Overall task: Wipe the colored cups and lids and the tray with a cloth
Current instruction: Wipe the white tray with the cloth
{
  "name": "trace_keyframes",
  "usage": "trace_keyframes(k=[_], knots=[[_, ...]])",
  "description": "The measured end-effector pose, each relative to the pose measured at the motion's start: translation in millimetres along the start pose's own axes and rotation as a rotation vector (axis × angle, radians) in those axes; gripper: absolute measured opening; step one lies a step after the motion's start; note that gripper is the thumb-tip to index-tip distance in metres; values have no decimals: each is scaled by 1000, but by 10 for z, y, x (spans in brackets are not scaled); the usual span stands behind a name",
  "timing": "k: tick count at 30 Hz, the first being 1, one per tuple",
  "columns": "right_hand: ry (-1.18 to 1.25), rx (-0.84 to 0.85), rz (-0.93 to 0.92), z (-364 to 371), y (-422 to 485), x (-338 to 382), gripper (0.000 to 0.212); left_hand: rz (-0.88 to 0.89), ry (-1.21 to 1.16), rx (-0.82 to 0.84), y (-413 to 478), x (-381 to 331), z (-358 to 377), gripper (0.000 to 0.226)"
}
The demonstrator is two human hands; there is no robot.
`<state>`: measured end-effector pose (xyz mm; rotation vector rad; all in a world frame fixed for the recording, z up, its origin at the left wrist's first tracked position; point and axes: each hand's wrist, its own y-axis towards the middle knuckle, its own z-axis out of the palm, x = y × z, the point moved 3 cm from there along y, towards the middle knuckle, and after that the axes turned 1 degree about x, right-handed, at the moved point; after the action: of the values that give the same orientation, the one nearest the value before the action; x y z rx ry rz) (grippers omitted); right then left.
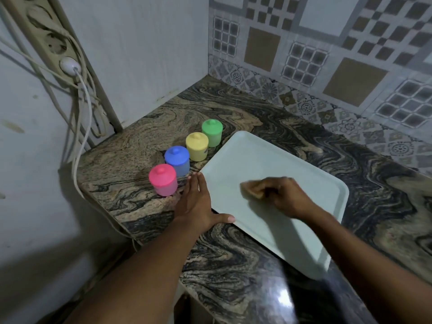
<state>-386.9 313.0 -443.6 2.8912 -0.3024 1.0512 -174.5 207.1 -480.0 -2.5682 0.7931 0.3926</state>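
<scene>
Currently the marbled stone table (233, 242) is bearing a pale green rectangular plastic tray (268, 160). The left hand (196, 202), fingers straight, is bracing its edge. Four coloured lidded plastic cups (177, 160) are standing just beside it. The right hand (285, 195) is clutching a small tan cloth (251, 190) on the tray. Tray-wiping is proceeding; the next move is likely calling for sweeps toward the far rim.

Single head-worn wide-angle view, pitched forward and down onto the marbled countertop (233, 101) from arm's reach, tray (257, 160) near frame centre, wall corner (208, 43) at 12 o'clock, left forearm (145, 265) entering at 7 o'clock, right forearm (364, 260) at 5 o'clock.
</scene>
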Motion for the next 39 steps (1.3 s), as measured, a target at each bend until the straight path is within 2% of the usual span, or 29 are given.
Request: trace_keyframes(k=[2, 3, 5, 7, 10, 12, 14, 16, 18, 21, 24, 25, 26, 27, 29, 30, 32, 34, 36, 37, 39], knots=[[-107, -218, 187, -341, 185, -361, 35, -1, 38, 32, 5, -43, -33, 150], [-117, -266, 279, -387, 239, -483, 27, 1, 61, 47, 11, -76, -43, 149], [-146, -243, 371, -181, 210, -467, 15, -1, 92, 69, 12, -118, -70, 148], [-185, -186, 215, 212, -37, -200, 14, -15, 116, 75, 17, -143, -94, 147], [-49, -40, -62, 529, -626, 165, 24, -15, 151, 118, 16, -168, -112, 145], [53, -11, -58, 341, -789, 69, 34, -25, 167, 134, -8, -176, -106, 143], [27, -188, 87, -62, -716, -257, 46, -40, 179, 141, 5, -183, -108, 143], [-3, -369, 345, -422, -570, -629, 34, -51, 184, 147, 17, -192, -105, 143], [-40, -396, 482, -398, -451, -736, 20, -51, 184, 149, 20, -188, -101, 144], [-36, -304, 405, 134, -597, -382, 16, -43, 172, 135, 22, -154, -93, 145], [-46, -151, 105, 495, -1077, 40, 23, -33, 159, 142, 21, -162, -92, 145], [-25, -102, 61, 431, -1150, 33, 27, -29, 159, 136, 16, -164, -94, 145], [17, -104, 93, 276, -1159, -32, 32, -27, 156, 131, 10, -163, -94, 145], [45, -175, 187, 91, -1139, -170, 36, -22, 151, 130, 5, -159, -93, 146], [10, -404, 410, -292, -1074, -555, 34, -17, 135, 126, 1, -146, -86, 146], [-51, -434, 506, -383, -1037, -687, 29, -18, 126, 124, 4, -140, -86, 145], [-210, -326, 597, -206, -988, -694, 29, -17, 112, 120, 11, -141, -79, 146], [-205, -224, 509, 263, -1045, -430, 34, -5, 87, 103, 14, -118, -80, 147], [-118, -167, 294, 530, -1182, -67, 33, 28, 31, 78, 19, -99, -92, 149], [-61, -158, 213, 531, -1200, 42, 32, 44, -3, 58, 22, -86, -96, 150], [81, -251, 195, 303, -1024, 73, 35, 57, -67, 25, 18, -32, -119, 148]])
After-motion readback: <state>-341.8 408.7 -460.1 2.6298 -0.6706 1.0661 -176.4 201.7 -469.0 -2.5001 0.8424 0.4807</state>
